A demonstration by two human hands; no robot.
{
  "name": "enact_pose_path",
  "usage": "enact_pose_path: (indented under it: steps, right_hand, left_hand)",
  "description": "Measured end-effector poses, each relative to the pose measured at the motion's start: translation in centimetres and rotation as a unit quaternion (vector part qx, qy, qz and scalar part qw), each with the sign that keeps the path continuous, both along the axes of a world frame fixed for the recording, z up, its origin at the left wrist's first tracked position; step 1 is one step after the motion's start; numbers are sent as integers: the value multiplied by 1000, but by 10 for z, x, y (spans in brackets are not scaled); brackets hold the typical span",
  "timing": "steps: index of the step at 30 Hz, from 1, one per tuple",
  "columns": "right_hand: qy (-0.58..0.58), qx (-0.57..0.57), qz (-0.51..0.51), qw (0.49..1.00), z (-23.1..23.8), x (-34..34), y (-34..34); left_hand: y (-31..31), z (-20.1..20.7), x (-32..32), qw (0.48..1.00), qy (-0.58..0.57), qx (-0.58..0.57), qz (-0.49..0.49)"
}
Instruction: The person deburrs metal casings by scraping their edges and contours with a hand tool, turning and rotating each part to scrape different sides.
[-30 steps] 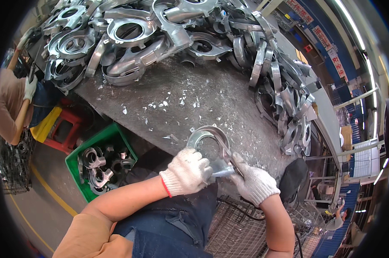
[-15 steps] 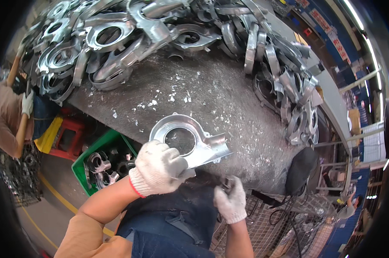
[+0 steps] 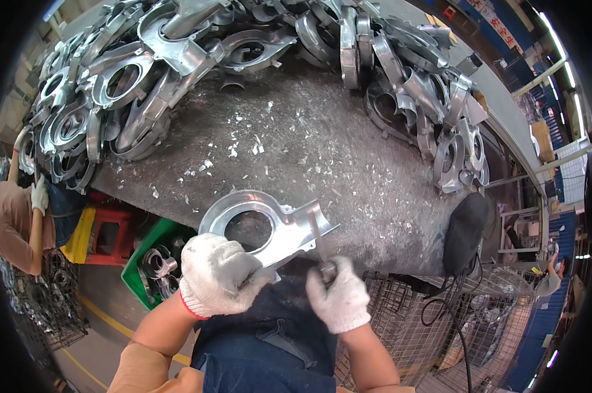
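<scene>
Clock read with 12 at the top of the view. Left hand [image 3: 220, 275]: fingers clamped on the rim of a metal casing [image 3: 284, 237], at its ring's 7 o'clock. The casing is at the near edge of the desk [image 3: 296, 157], spout toward 3 o'clock; whether it touches the desk cannot be told. Right hand [image 3: 338, 295] at the casing's 4 to 5 o'clock, fingers closed round a slim tool [image 3: 318, 236], blurred, pointing to 12 and crossing the spout near its mouth.

Change: one second ago the spout faced about 5 o'clock; half a second ago the tool was off the spout, below the casing.

Edges: green crate [image 3: 135, 285] at the casing's 8 o'clock, past the desk edge. Pile of casings [image 3: 184, 59] arcs from 10 to 2 o'clock; between it and the held casing, open desk strewn with metal flakes [image 3: 258, 145]. Wire cage [image 3: 401, 327] at 4 o'clock, beyond the near edge. Dark pad [image 3: 466, 232] at 3 o'clock, by the desk's right end.
</scene>
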State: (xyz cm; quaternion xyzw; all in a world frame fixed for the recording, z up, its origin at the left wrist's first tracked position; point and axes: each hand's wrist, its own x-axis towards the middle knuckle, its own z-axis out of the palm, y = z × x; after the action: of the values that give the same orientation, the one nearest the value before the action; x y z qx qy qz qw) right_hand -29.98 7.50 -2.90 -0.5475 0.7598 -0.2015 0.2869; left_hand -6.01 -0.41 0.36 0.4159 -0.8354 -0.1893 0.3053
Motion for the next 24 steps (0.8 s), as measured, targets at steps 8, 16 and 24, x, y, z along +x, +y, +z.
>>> enact_pose_path:
  steps: [8,16,24]
  right_hand:
    - [22,-6,-44,999,-12,-14,-6]
    - [-57,-38,-37,997,-21,-26,9]
    - [-355,206,-2,912,-19,-27,10]
  left_hand:
    - [1,3,1,999,-17,35,2]
    - [2,-2,0,999,-4,16,-33]
    - [9,-9,-6,1000,13,5,-10]
